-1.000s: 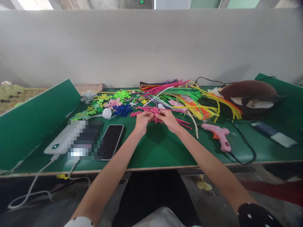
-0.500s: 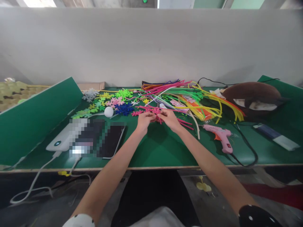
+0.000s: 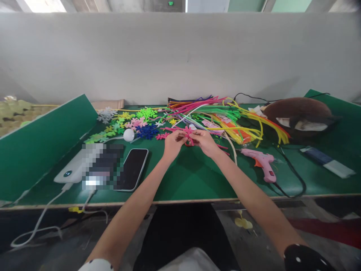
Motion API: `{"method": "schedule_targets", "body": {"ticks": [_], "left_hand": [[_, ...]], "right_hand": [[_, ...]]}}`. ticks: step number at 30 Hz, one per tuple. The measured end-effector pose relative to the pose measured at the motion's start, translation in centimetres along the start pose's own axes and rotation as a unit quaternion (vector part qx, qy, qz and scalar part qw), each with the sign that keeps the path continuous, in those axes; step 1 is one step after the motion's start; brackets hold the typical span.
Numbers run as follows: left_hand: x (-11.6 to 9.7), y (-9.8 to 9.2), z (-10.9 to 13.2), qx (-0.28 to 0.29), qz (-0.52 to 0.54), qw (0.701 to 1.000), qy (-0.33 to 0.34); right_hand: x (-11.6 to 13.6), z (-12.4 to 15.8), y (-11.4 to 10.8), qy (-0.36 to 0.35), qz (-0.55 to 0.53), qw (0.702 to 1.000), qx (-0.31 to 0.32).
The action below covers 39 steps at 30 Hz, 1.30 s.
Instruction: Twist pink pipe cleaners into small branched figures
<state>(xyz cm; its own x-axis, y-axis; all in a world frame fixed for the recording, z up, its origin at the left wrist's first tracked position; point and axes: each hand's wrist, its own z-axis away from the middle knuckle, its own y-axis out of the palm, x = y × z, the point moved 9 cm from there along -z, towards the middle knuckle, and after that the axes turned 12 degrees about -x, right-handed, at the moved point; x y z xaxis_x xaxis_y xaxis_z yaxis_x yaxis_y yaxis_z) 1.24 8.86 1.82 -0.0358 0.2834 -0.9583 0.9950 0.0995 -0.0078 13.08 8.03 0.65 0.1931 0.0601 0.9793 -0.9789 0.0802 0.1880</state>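
Observation:
Between my two hands is a pink pipe-cleaner snowflake (image 3: 188, 131), held above the green table. My left hand (image 3: 174, 143) pinches its left side with thumb and forefinger. On the other side, my right hand (image 3: 206, 142) grips it with bent fingers, which partly hide it. Loose pink pipe cleaners (image 3: 223, 147) lie just right of my right hand. Close to the left hand rests another pink piece (image 3: 161, 136), beside a dark blue snowflake (image 3: 147, 131). Behind the hands a heap of coloured pipe cleaners (image 3: 194, 106) spreads across the table.
A pink glue gun (image 3: 262, 162) with a black cord lies at the right, near a dark plush toy (image 3: 299, 114). On the left are a phone (image 3: 132, 169), a white power bank (image 3: 80, 165) with cables, and a white ball (image 3: 129, 135). Green side panels (image 3: 47, 139) border the table.
Both hands still hold the pink snowflake, which now shows more upright between them. The fingers have shifted their grip slightly. The camera view has moved a little.

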Motion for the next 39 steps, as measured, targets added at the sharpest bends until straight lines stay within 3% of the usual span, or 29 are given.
{"method": "schedule_targets", "body": {"ticks": [7, 13, 19, 25, 29, 33, 36, 39], "left_hand": [[-2.4, 0.1, 0.9, 0.001, -0.140, 0.982, 0.128], [-2.3, 0.0, 0.9, -0.010, -0.172, 0.973, 0.155], [-2.3, -0.1, 1.0, -0.017, -0.197, 0.965, 0.170], [-3.1, 0.2, 1.6, -0.007, -0.187, 0.957, 0.223], [-4.0, 0.6, 2.2, -0.001, -0.225, 0.916, 0.332], [-5.2, 1.5, 3.7, 0.013, -0.273, 0.838, 0.472], [-5.6, 2.0, 4.4, 0.024, -0.318, 0.786, 0.529], [-5.4, 2.7, 5.0, 0.052, -0.349, 0.753, 0.555]], "right_hand": [[-0.7, 0.1, 0.3, 0.067, -0.030, 0.996, 0.049], [-1.1, 0.1, 0.7, 0.056, -0.016, 0.993, 0.098], [0.0, 0.4, 0.4, 0.009, 0.012, 0.997, 0.075], [0.0, 0.4, 0.3, 0.068, -0.032, 0.994, 0.082], [-0.8, 0.3, 0.1, 0.114, -0.043, 0.988, 0.098], [-1.7, 0.1, -0.4, 0.149, -0.020, 0.985, 0.083], [-2.0, 0.1, -0.5, 0.163, 0.002, 0.984, 0.072], [-2.1, 0.0, -0.7, 0.170, 0.022, 0.984, 0.055]]}}
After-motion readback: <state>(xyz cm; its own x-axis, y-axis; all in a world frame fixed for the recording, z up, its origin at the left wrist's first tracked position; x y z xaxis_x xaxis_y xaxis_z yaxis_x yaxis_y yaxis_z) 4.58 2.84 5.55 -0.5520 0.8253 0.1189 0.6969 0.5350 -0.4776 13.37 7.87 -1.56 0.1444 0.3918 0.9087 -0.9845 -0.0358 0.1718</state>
